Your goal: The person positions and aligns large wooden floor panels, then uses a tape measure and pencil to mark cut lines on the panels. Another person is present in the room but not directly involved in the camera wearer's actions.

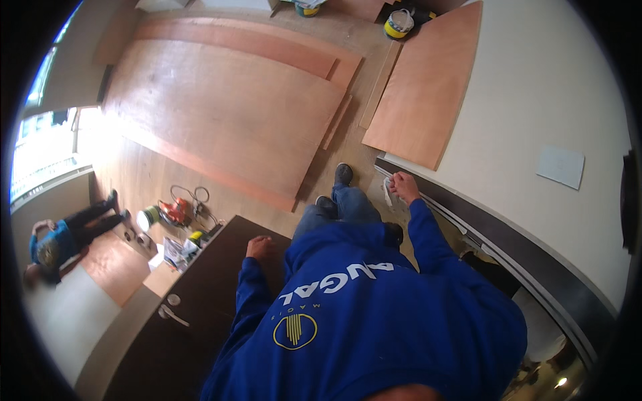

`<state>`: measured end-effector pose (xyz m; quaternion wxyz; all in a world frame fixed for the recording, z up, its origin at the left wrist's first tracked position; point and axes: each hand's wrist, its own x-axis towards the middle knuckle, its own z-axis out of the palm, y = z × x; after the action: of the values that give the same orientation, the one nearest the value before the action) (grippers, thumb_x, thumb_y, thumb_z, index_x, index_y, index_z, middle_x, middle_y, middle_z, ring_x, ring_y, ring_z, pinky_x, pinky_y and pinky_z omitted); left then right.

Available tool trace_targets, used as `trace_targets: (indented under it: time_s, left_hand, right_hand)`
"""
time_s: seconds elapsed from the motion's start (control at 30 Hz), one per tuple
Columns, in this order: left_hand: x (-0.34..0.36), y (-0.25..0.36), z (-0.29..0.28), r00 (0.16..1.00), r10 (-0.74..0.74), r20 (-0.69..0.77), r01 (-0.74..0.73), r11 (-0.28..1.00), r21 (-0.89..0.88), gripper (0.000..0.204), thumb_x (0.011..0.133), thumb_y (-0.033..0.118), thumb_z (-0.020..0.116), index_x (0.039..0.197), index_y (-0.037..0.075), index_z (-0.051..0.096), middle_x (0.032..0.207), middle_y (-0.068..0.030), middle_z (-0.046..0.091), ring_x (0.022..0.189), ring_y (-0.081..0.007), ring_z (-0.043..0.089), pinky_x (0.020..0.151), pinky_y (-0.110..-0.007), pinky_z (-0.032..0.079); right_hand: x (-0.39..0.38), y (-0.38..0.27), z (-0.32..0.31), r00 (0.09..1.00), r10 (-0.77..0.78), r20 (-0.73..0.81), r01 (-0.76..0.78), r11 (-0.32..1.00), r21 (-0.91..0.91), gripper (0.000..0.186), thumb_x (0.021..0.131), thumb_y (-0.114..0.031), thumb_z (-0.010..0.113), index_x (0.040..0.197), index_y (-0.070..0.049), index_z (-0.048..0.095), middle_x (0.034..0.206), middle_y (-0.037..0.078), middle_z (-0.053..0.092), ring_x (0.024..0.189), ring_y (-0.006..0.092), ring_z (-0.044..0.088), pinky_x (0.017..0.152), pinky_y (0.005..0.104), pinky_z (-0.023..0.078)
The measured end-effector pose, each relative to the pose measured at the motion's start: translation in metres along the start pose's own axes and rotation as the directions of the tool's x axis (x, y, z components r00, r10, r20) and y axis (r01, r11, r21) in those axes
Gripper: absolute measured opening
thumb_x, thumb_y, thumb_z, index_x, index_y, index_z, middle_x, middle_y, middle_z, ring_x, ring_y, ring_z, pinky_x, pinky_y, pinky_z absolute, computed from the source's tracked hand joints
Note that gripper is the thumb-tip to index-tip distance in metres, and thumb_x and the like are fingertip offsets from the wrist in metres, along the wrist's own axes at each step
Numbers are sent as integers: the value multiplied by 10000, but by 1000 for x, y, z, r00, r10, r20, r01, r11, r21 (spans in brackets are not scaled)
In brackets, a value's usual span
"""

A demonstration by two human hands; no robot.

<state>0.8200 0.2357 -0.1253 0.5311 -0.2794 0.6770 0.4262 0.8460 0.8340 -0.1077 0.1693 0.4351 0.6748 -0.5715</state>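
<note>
Step apparently in hand: standing beside the smooth, dark door (pixel 200 281); left hand (pixel 259 248) half curled over it, whether gripping unclear; right hand (pixel 404 188), fingers bent, beside a limp white strip (pixel 388 192), hold likewise untellable. Next move calls for clearance from the reddish, rectangular wooden sheets (pixel 227 100) lying farther off on the plank floor (pixel 324 174)

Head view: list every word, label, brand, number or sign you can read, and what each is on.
Wording isn't copied here, only located.
Blue sweatshirt: large white capitals, legible; small letters beside a round yellow emblem.
Yellow-banded bucket, upper right: label too small to read.
Second bucket, top edge: too small, partly cut off.
White sheet: no writing discernible.
Packages by the dark door: too blurred to read.
</note>
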Motion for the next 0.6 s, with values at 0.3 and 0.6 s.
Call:
trace_targets:
  time_s: [0.3, 0.6]
  left_hand:
    - [12, -14, 57, 968, -91, -232, -7, 920, -392, 289, 944, 240, 600, 1165, 55, 625, 1005, -123, 702, 792, -232, 701, 585, -352, 525]
    - [218, -90, 82, 873, -314, -374, 59, 828, -558, 270, 909, 277, 652, 1078, 68, 641, 898, -77, 684, 736, -204, 679, 575, -366, 508]
  right_hand:
    - [130, 11, 47, 988, -95, 122, 154, 661, -734, 414, 964, -358, 443, 923, -21, 681, 1019, 212, 685, 1007, 425, 626, 875, 459, 496]
    - [384, -6, 156, 905, -329, 269, 404, 468, -786, 418, 972, -361, 457, 969, 15, 640, 1005, 291, 646, 983, 472, 602, 865, 541, 466]
